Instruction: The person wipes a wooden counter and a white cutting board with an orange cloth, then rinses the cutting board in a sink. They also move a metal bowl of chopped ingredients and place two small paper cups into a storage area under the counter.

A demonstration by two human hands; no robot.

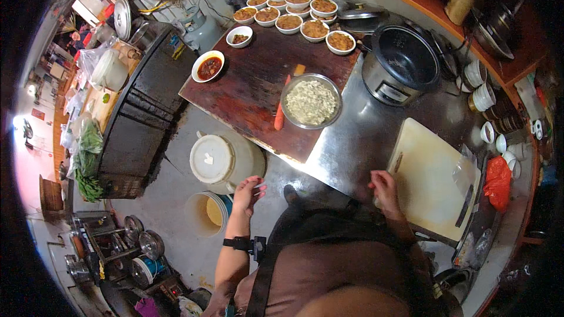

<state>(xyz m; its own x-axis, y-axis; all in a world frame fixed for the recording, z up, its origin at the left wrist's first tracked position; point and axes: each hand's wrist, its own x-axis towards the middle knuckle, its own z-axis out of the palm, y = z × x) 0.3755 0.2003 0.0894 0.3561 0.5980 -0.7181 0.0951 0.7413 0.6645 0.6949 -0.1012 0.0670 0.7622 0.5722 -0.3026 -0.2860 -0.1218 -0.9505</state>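
Observation:
My left hand [249, 194] hangs over the floor with loosely bent, parted fingers and nothing in it. Just beyond it stands a large off-white lidded bucket [246, 156]. My right hand [385, 190], also empty, is loosely curled near the left edge of a thick white cutting board [425, 180]; whether it touches the board is unclear. Ahead, a steel bowl [338, 112] holds a pale chopped mixture [310, 102]. Beside that bowl lies a red-handled tool [280, 115], partly hidden under its rim.
Several white bowls of brown food [289, 23] stand at the back of the dark red board [260, 66]. A bowl of red sauce [209, 67] sits left. A rice cooker [387, 90] and a red plastic bag [498, 183] are on the right. An open bucket [195, 213] stands on the floor.

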